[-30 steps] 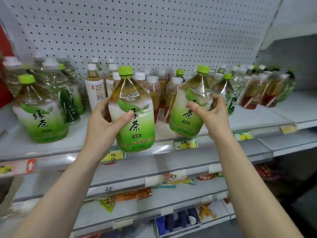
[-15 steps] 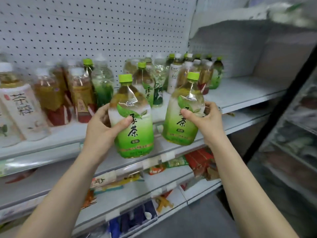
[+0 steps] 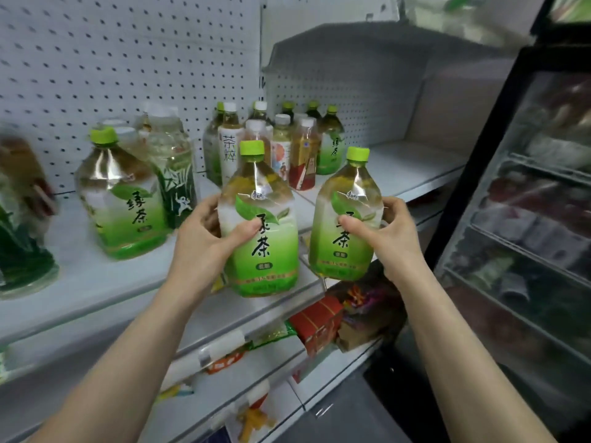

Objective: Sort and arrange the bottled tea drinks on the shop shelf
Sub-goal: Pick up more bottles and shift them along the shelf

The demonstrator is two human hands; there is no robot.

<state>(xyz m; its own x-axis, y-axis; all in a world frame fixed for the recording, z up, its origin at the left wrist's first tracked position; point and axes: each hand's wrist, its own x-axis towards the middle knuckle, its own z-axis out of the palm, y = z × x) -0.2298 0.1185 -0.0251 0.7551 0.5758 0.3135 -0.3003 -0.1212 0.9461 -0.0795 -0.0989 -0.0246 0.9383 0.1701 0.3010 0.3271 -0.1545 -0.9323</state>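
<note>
At the far left edge a dark green bottle [image 3: 22,251] is cut off by the frame and too blurred to read. Beside it a standing green tea bottle [image 3: 123,199] sits upright on the shelf [image 3: 76,282], set back from the front lip, with a bamboo-label bottle [image 3: 176,177] just behind it against the pegboard [image 3: 128,59]. The left hand [image 3: 204,247] grips the left-held bottle [image 3: 260,238] at mid-body: thumb across the front label, fingers [image 3: 209,207] curled round the back and mostly hidden. This bottle is upright, its base overlapping the shelf's front lip; whether it touches the lip cannot be determined. Behind it a group of small bottles [image 3: 278,145] stands at the rear, partly hidden by the held bottle. The right hand [image 3: 395,241] holds the right-held bottle [image 3: 347,215] the same way, fingers [image 3: 388,206] wrapped behind, the bottle tilted slightly left, near but apart from the other. Right of the small bottles, the shelf surface lies open up to its right end. Below, snack packs [image 3: 323,321] fill the lower shelves [image 3: 281,407]. A glass-door cooler [image 3: 527,219] stands at the far right, its contents blurred.
</note>
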